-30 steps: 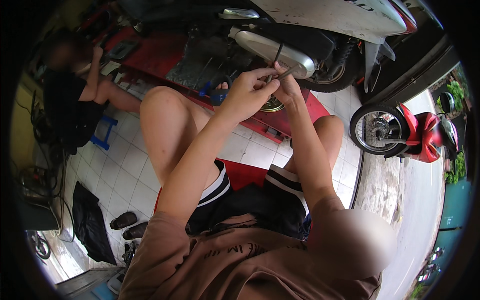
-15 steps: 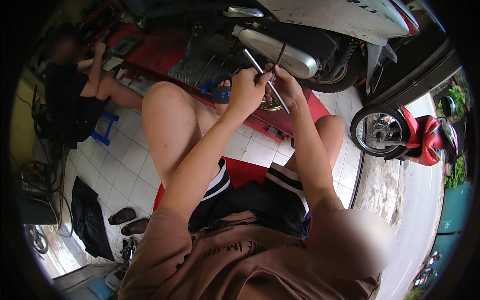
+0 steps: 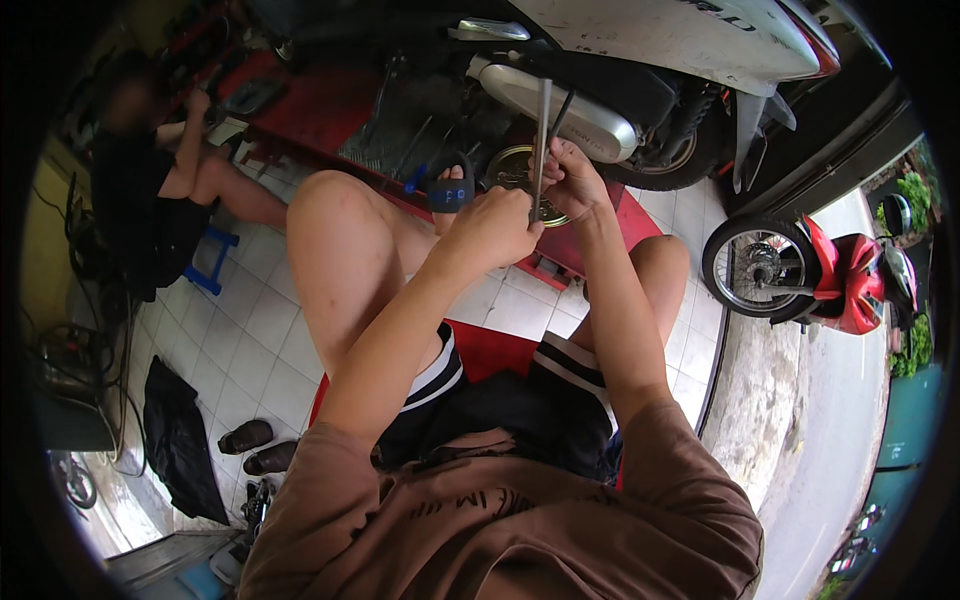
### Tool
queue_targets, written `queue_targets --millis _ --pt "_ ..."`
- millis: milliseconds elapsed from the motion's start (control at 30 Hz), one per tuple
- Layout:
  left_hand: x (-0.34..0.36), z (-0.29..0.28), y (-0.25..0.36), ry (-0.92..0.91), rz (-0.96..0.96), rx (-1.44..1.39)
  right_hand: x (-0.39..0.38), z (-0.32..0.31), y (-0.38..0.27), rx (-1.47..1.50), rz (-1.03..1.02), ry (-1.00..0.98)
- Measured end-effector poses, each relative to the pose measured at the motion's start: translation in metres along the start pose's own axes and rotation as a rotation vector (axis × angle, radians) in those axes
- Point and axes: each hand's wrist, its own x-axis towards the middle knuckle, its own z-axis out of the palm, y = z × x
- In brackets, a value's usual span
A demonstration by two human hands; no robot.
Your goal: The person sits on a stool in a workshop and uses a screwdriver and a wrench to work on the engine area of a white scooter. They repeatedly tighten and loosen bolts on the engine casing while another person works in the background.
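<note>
My left hand (image 3: 495, 225) is closed around the lower end of a silver metal rod (image 3: 543, 110), which stands nearly upright in the picture. My right hand (image 3: 575, 180), just above and to the right, grips a thin dark rod-like tool (image 3: 563, 110) beside the silver one, with fingers curled close to both. Behind my hands are a round gold-coloured tray (image 3: 510, 165), partly hidden, and the silver side cover (image 3: 595, 130) of a white scooter (image 3: 660, 40).
The scooter is on a red platform (image 3: 310, 105) with tools. A person (image 3: 130, 190) sits at left by a blue stool (image 3: 210, 260). A red motorbike (image 3: 855, 280) stands at right. Brown shoes (image 3: 245, 438) and a black cloth (image 3: 180, 440) lie on tiles at lower left.
The silver rod has swung from slanting to nearly upright, its top higher. My left hand has moved slightly down to its lower end, away from my right hand's fingers.
</note>
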Motion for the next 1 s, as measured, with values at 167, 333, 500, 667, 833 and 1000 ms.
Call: queue_targets --millis 167,333,500,667,833,1000 --pt "0.005 0.013 0.007 0.354 -0.067 -0.009 0.004 -0.008 0.004 -0.108 0.005 0.154" --pt "-0.007 0.003 0.02 0.132 0.153 -0.281 0.004 -0.009 0.004 -0.046 -0.043 0.131" --pt "-0.005 -0.013 0.019 -0.274 -0.208 -0.298 0.003 -0.013 0.004 -0.016 -0.072 0.138" --pt "-0.018 -0.026 0.015 -0.209 0.08 -0.622 0.004 -0.004 -0.002 -0.016 -0.051 0.172" --pt "-0.015 -0.023 0.009 0.193 0.05 -0.387 0.003 -0.001 -0.003 -0.075 -0.045 0.217" --pt "-0.005 -0.009 -0.003 0.204 -0.067 -0.08 0.008 -0.013 -0.002 0.041 -0.061 0.193"
